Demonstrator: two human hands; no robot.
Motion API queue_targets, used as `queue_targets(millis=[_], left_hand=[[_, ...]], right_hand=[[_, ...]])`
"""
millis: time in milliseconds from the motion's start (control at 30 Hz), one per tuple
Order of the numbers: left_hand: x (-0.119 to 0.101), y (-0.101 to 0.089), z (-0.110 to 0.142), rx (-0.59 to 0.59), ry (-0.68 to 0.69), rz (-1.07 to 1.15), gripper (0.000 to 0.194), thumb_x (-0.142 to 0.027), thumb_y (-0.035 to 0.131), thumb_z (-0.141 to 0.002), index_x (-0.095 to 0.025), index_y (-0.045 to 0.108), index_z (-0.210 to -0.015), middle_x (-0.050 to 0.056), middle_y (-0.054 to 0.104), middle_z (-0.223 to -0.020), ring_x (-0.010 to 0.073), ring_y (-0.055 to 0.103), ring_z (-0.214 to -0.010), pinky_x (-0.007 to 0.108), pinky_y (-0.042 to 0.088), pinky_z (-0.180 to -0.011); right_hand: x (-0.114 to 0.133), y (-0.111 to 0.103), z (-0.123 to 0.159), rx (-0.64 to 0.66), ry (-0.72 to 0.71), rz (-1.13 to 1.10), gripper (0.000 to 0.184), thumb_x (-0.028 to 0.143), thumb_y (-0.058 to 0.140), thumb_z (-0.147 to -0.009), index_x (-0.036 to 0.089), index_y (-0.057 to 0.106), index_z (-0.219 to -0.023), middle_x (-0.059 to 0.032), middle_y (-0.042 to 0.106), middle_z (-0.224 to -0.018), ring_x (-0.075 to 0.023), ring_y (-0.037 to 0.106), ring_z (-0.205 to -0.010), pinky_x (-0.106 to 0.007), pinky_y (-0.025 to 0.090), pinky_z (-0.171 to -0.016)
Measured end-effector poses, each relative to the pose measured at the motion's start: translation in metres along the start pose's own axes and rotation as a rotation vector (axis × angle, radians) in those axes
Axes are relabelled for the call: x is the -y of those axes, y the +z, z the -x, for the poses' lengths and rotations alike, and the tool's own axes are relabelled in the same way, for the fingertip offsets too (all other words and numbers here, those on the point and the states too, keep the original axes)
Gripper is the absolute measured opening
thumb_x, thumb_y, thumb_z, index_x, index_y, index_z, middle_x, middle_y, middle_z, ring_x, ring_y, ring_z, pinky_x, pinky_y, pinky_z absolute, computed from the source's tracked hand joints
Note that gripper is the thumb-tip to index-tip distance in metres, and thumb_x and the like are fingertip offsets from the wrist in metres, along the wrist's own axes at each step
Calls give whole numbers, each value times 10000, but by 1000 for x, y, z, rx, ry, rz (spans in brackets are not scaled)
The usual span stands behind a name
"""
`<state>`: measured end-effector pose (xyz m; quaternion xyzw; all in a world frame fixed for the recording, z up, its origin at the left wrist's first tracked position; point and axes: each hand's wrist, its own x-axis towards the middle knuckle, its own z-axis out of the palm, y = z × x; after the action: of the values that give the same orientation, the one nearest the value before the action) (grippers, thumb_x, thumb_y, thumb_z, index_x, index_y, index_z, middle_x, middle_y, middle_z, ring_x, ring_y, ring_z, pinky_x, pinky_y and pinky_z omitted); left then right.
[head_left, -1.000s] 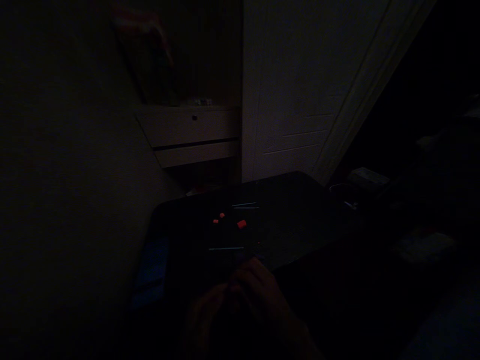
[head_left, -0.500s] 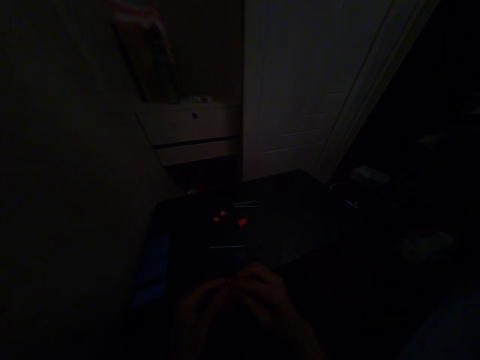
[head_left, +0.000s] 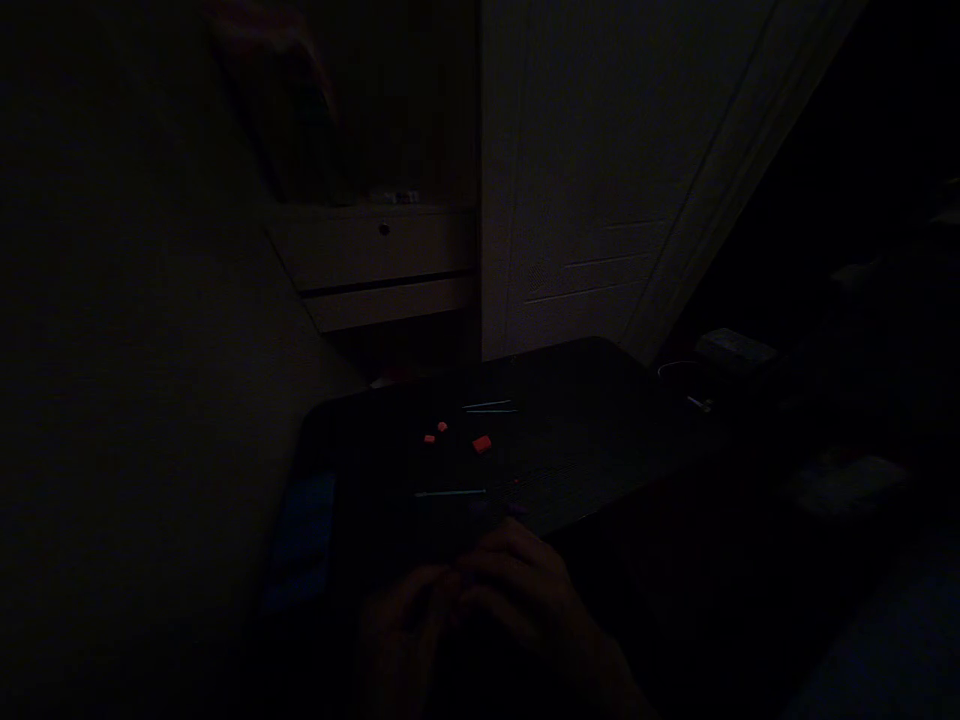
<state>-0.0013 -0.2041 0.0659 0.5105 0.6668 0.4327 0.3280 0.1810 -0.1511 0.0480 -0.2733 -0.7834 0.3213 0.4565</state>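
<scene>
The scene is very dark. My left hand (head_left: 405, 610) and my right hand (head_left: 517, 580) meet at the fingertips over the near edge of a dark table (head_left: 570, 420). Both have their fingers bent and pressed together; whatever is pinched between them is too dark to make out. Beyond them lies a thin light stick (head_left: 451, 492). Farther back are a larger orange-red piece (head_left: 481, 444) and two small ones, an orange lump (head_left: 442, 427) and an orange bit (head_left: 429, 439). A slim two-pronged tool, like tweezers (head_left: 489, 406), rests behind these.
A bluish flat object (head_left: 300, 540) lies at the table's left side. Behind the table stand a drawer unit (head_left: 375, 250) and a pale panelled door (head_left: 570, 200). To the right, a whitish box (head_left: 735, 348) sits in the dark.
The view has shifted slightly and grown darker. My hands stay together in nearly the same pose; the pieces on the table have not moved.
</scene>
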Motion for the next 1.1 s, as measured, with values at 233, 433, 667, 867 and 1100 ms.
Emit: queue_targets(millis=[233, 433, 667, 867, 1100], left_hand=[[1, 3, 0, 59, -132, 186, 481, -637, 726, -858, -207, 783, -651, 45, 750, -593, 198, 700, -556, 262, 569, -557], [4, -3, -1, 71, -135, 268, 326, -543, 826, -809, -224, 870, -858, 48, 840, -760, 233, 790, -693, 271, 644, -654], [-4, -13, -5, -72, 8, 79, 230, -463, 830, -737, -336, 926, -903, 42, 896, -1003, 299, 853, -953, 341, 692, -895], [-1, -17, 1, -84, -11, -23, 263, -463, 816, -823, -361, 910, -1046, 29, 892, -1117, 326, 848, -1057, 408, 674, -1003], [0, -21, 8, -165, 58, -4, 191, -536, 831, -824, -374, 911, -884, 11, 900, -1038, 327, 859, -1007, 404, 695, -968]], right_hand=[[-1, -3, 1, 1, -117, 27, 230, 299, 612, -1134, 270, 809, -1250, -82, 827, -1047, -243, 787, -954, -347, 669, -813], [9, -4, -5, -76, 3, -114, 229, 338, 791, -1029, 321, 840, -1252, -59, 818, -1065, -226, 793, -959, -331, 672, -833], [7, 4, -7, -175, 445, -371, 155, 435, 866, -946, 300, 898, -1015, -37, 884, -1005, -249, 834, -968, -340, 645, -927], [12, 10, -10, -226, 436, -365, 158, 417, 882, -925, 260, 886, -915, -25, 884, -911, -236, 837, -876, -303, 635, -861], [22, 12, -10, -306, 304, -277, 171, 450, 879, -938, 291, 896, -998, -21, 888, -940, -228, 852, -856, -287, 670, -828]])
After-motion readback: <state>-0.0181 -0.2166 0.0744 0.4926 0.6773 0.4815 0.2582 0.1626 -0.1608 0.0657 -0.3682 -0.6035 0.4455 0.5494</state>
